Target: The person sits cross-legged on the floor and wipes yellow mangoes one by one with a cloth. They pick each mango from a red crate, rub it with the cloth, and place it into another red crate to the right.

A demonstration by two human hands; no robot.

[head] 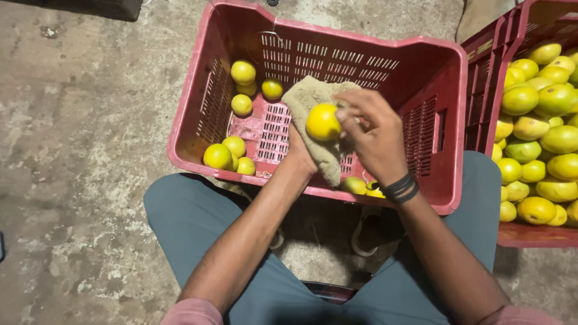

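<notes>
Left hand [301, 150]: we cup a tan cloth [319, 114] from underneath, fingers hidden but closed around it, at frame centre.
Right hand [373, 135]: our fingertips grasp the yellow citrus fruit [323, 122] against the cloth.
Near crate [421, 78]: red, slotted, holding a few loose fruits [242, 72] at upper left.
Far crate [481, 66]: right edge, heaped with yellow-green fruit [533, 126].
Floor [78, 138]: bare concrete.

The cloth [319, 129] hides the left palm — the full crate [512, 36] runs off the right edge.
</notes>
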